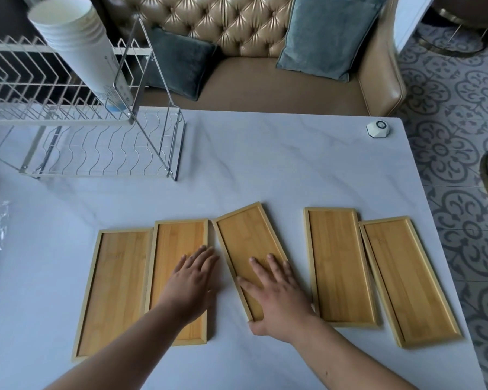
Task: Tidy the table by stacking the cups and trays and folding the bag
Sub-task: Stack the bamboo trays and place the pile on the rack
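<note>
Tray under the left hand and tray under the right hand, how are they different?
The left hand's tray lies straight beside the leftmost tray; the right hand's tray lies slanted. The left hand overlaps its tray's right edge; the right hand spreads over its tray's near end. Both are flat bamboo trays.

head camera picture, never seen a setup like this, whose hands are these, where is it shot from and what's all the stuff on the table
No machine here: a person wears a wide-angle camera on the head, so this one view looks forward and down at their own bare hands. The white marble table holds five wooden trays side by side, not yet stacked. The left hand rests flat on the second tray from the left; the right hand rests flat on the tilted middle tray. Neither grips anything. At the far left a wire dish rack carries a stack of white paper cups.
</note>
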`<move>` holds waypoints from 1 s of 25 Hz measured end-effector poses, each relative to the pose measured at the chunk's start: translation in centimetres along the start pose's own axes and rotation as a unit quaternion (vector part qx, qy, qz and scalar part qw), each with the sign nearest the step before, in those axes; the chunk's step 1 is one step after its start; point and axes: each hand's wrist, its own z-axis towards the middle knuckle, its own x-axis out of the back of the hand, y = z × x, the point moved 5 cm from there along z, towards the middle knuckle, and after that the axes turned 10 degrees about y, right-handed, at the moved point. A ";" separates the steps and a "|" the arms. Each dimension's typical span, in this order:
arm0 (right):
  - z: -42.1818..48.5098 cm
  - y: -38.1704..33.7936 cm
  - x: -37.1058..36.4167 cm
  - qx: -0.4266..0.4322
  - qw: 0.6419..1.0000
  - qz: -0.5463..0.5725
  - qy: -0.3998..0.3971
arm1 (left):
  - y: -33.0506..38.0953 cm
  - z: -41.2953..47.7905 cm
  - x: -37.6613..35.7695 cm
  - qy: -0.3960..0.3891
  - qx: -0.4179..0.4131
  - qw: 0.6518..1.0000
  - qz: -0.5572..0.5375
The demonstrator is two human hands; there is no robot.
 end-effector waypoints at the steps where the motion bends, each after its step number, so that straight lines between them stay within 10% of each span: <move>1: 0.1 0.0 0.1 0.014 1.000 -0.002 -0.007 | -0.7 -0.2 0.3 0.007 0.016 1.000 -0.008; 9: 1.0 -0.5 1.3 0.071 0.996 -0.037 -0.035 | -4.4 -1.5 2.6 0.025 0.015 0.998 0.052; 25: 1.1 -1.2 3.0 -0.097 0.993 0.013 0.068 | -6.0 -5.1 3.6 0.103 0.032 0.993 0.037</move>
